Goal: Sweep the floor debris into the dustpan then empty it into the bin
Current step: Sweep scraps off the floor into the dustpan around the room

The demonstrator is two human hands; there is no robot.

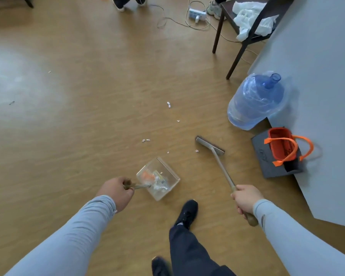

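Now, with left hand [116,191] gripping dustpan [158,179] handle and right hand [245,199] gripping broom [210,146], draw scraps [145,140] gently toward pan's lip.

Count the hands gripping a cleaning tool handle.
2. The left hand holds the clear plastic dustpan's handle; the right hand holds the brown long-handled broom.
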